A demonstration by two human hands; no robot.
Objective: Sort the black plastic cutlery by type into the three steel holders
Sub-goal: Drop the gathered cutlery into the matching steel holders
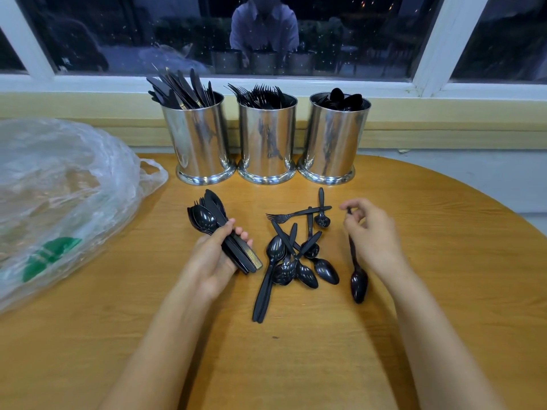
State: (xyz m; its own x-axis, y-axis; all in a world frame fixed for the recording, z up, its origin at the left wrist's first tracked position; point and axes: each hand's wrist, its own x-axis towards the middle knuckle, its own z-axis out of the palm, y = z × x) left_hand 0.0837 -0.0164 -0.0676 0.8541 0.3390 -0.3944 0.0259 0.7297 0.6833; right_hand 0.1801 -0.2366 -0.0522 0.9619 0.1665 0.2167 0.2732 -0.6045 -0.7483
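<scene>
— While a bundle (207, 218) of cutlery was gripped in the left hand (217, 255), what was held by the right hand (374, 235)?

— One spoon (358, 281) was pinched by its handle tip between thumb and fingertips, the bowl hung low toward the table (296, 365). Whether the bowl was touching the wood could not be told.

— How was the bundle made up?

— Spoons and knives were seen mixed in it, heads pointed away from the person. The handles were clamped by curled fingers and thumb.

— What was left loose?

— A pile (296, 267) was spread on the table between the two hands: mostly spoons, laid across one another, with a fork (284, 216) at its far edge. Two long handles were stretched from it toward the near edge.

— Where were the holders set?

— Three were stood in a row at the table's far edge, just beside one another, below the window (118, 39). The left holder (196, 140) was filled with knives, the middle holder (268, 137) with forks, the right holder (334, 137) with spoons.

— Was anything else noted?

— A clear bag (59, 187) was laid on the table's left side, well apart from the pile, with something green seen through it. A person's reflection was caught dimly in the dark glass.
</scene>
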